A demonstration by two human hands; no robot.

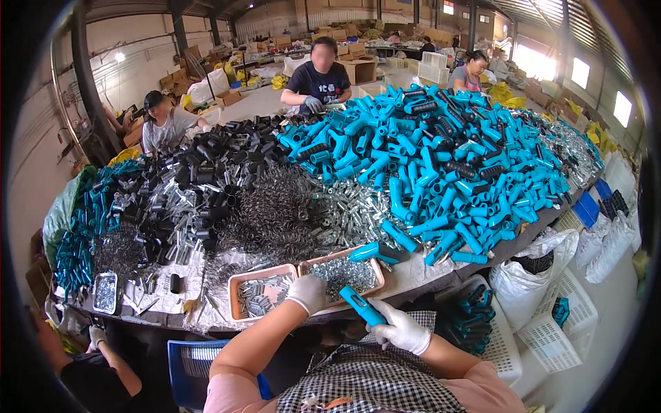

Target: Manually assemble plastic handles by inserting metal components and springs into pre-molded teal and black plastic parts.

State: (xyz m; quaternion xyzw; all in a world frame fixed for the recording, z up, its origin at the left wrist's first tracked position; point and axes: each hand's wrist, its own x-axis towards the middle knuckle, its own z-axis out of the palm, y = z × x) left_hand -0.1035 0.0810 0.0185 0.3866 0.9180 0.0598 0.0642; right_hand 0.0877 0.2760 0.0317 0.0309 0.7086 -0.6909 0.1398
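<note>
My right hand [401, 330], in a white glove, is wrapped round a teal plastic handle shell [362, 306] with an open tubular end, held tilted in front of my body. At the inner edges of two orange trays, my gloved left hand [308, 294] is curled with its fingers down; whatever they pinch is hidden. Small shiny metal parts [344, 272] fill the right tray beside that hand. Metal pins [265, 292] lie in the left tray [234, 303]. Another teal handle shell [377, 252] with a dark grip rests over the right tray's far rim.
A large heap of teal shells [441, 172] covers the table's right side. Dark springs [275, 206] and black sleeves [213, 151] are piled leftward. White crates [558, 330] and a sack [533, 282] stand at my right. Co-workers sit around the table, one [320, 79] opposite.
</note>
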